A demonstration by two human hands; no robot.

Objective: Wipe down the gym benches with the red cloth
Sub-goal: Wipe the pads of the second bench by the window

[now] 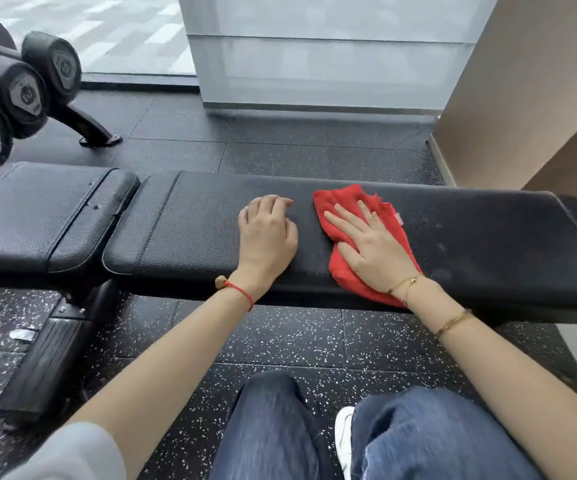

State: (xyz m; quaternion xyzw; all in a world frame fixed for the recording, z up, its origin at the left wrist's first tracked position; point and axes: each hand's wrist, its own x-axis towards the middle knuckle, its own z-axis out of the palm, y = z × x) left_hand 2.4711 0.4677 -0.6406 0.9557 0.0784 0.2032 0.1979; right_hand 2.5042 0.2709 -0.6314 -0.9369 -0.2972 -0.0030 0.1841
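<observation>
red cloth (344, 271) lies flat under the right grip (372, 245), fingers spread, pressing it; left grip (268, 233) rests loosely curled, empty, on the counter (193, 216). mid-wipe; next, likely sweep toward the right end.

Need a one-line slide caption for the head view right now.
Right hand presses the red cloth flat on the black bench; left hand rests beside it.

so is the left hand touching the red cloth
Apart. The head view shows the left hand resting on the bench, with a bare strip of black pad between it and the cloth under the right hand.
</observation>
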